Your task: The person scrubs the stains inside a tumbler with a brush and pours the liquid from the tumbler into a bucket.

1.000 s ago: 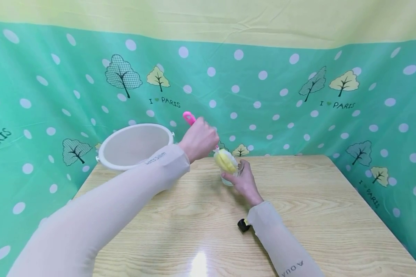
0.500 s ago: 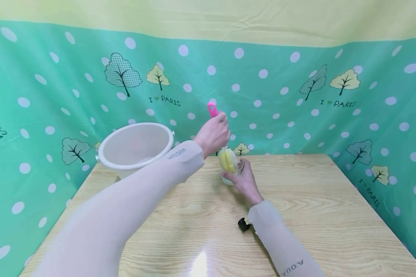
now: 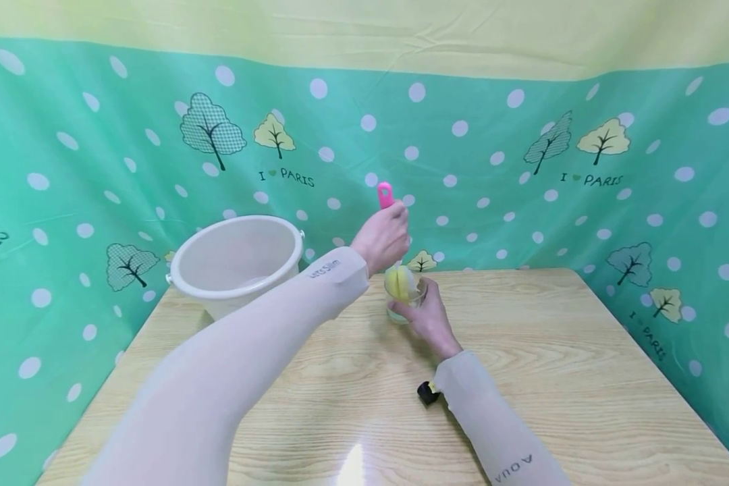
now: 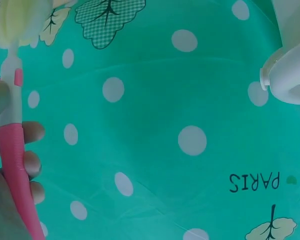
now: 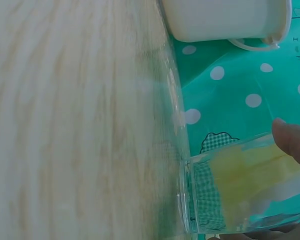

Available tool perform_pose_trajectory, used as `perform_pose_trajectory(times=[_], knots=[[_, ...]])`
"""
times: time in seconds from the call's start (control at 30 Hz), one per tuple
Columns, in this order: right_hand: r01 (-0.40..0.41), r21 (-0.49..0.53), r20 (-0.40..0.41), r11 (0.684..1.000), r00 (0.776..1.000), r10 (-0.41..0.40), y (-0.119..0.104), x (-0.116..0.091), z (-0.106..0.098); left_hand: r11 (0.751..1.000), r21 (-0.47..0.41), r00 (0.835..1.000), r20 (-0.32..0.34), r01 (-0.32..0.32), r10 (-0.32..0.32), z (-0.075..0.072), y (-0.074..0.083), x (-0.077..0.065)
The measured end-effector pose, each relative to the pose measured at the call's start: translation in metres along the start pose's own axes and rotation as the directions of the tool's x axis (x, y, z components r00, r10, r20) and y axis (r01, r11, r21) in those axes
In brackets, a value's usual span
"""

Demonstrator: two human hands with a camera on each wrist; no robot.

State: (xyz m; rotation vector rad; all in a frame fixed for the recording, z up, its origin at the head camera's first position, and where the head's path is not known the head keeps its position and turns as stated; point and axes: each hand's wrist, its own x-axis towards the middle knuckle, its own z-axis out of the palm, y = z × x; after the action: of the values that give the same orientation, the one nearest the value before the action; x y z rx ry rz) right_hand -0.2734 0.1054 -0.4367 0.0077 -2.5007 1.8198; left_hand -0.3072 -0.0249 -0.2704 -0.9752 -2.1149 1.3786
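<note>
My left hand (image 3: 384,237) grips a sponge bottle brush by its pink and white handle (image 4: 12,150), whose pink end sticks up above the fist. The brush's yellow and white sponge head (image 3: 401,283) points down into a clear drinking glass (image 5: 250,185). My right hand (image 3: 430,322) holds that glass from its right side, thumb on the near side, fingers around the far side. In the right wrist view, the sponge shows through the wall, with a gap between it and the base. The glass stands upright on the wooden table (image 3: 522,324).
A white bucket (image 3: 237,270) stands at the back left, beyond my left forearm. A small black object (image 3: 427,393) shows beside my right cuff. Green dotted cloth (image 3: 352,121) hangs behind the table and along its sides.
My left hand has moved right, bringing the brush from a slant to nearly upright, and its sponge head sits lower in the glass. The right hand and glass have stayed in place.
</note>
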Motion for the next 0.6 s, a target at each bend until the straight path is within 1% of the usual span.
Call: perform_pose_trajectory(times=[0.13, 0.37, 0.6], knots=[[-0.008, -0.012, 0.004, 1.000, 1.000, 0.008, -0.0024, -0.0010, -0.0005, 1.000, -0.010, 1.000, -0.002, -0.011, 0.011, 0.0003, 0.0001, 0.0009], [-0.016, -0.005, 0.005, 1.000, 1.000, 0.016, -0.0044, -0.0021, -0.0001, 0.997, -0.035, 0.996, -0.055, -0.065, 0.063, 0.0007, -0.0006, 0.0017], [-0.039, 0.000, 0.001, 0.999, 0.999, 0.039, -0.0025, -0.0001, 0.0010, 0.994, -0.068, 0.994, -0.080, -0.083, 0.078, -0.0012, 0.0009, 0.0033]])
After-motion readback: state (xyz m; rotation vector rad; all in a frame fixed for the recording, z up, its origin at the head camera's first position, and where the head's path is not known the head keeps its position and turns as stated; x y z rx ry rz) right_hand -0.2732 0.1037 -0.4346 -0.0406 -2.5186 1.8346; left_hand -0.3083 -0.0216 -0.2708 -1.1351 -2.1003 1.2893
